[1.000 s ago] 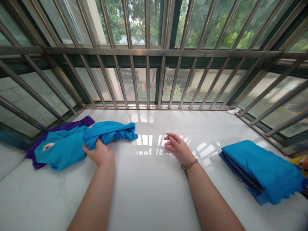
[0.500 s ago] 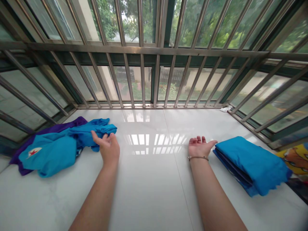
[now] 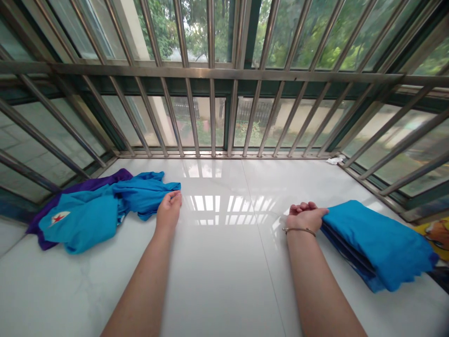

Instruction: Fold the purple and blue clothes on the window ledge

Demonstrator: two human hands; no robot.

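My left hand (image 3: pixel 169 209) is closed in a pinch on the near right end of a crumpled blue garment (image 3: pixel 143 193). This cloth trails left into a bulkier blue part with a white patch and red star (image 3: pixel 60 217). Beneath and behind it shows a purple cloth (image 3: pixel 42 224). On the right, a folded blue cloth (image 3: pixel 372 238) with darker layers inside lies flat. My right hand (image 3: pixel 304 217), palm up with a thin bracelet at the wrist, has its fingers loosely curled and empty. Its thumb reaches out to touch the folded cloth's left corner.
A glossy white tiled surface (image 3: pixel 217 271) lies under everything. Metal window bars (image 3: pixel 212 117) close it off at the back and both sides. A small white scrap (image 3: pixel 335 160) sits in the back right corner. Yellow printed fabric (image 3: pixel 437 238) shows at the right edge.
My left hand has gone from spread fingers to a pinch on the blue garment, whose end now reaches further right. My right fingers have curled inward. The whole view has shifted slightly.
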